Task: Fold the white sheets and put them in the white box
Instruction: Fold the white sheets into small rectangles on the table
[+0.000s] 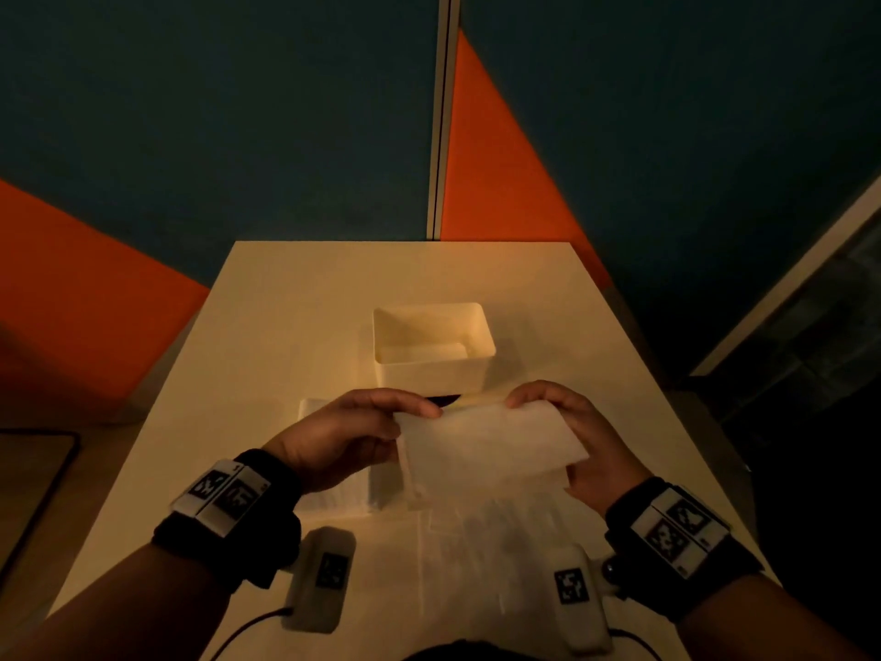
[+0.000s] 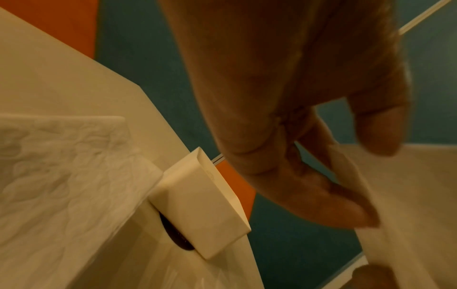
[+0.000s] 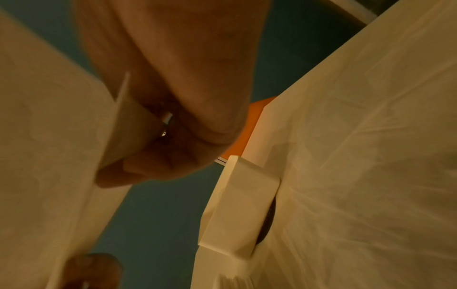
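I hold a white sheet (image 1: 481,450) in the air above the table, just in front of the white box (image 1: 431,348). My left hand (image 1: 353,431) pinches its left top corner, and my right hand (image 1: 572,431) pinches its right edge. In the left wrist view my fingers (image 2: 309,201) clamp the sheet (image 2: 408,195), with the box (image 2: 205,205) beyond. The right wrist view shows my fingers (image 3: 173,152) gripping the sheet (image 3: 44,136), the box (image 3: 237,211) to the right. A stack of white sheets (image 1: 343,493) lies under my left hand. The box stands open, with something white lying flat inside it.
Another thin sheet (image 1: 476,565) lies flat on the pale table (image 1: 295,298) near me. A dark round thing (image 1: 443,399) shows just in front of the box. Blue and orange wall panels (image 1: 190,112) rise behind the table's far edge.
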{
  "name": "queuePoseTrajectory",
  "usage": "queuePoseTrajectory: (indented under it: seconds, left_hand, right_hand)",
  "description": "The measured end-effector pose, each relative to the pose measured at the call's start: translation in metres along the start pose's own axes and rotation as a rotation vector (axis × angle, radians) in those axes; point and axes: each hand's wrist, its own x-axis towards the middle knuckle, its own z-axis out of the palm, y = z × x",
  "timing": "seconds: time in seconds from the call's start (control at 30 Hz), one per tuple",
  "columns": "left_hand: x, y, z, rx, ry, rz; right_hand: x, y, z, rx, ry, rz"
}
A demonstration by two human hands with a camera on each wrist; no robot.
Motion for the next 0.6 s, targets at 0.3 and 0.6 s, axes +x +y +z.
queuePoseTrajectory:
  seconds: [0.3,0.6]
  left_hand:
    - [0.007,0.011,0.017,0.145,-0.165,-0.140]
    - [0.002,-0.004,-0.002,0.162,0.111,-0.096]
  right_hand:
    - [0.005,-0.007,0.019,-0.293,-0.198,-0.022]
    - [0.014,-0.018,-0.020,-0.491,-0.046,0.003]
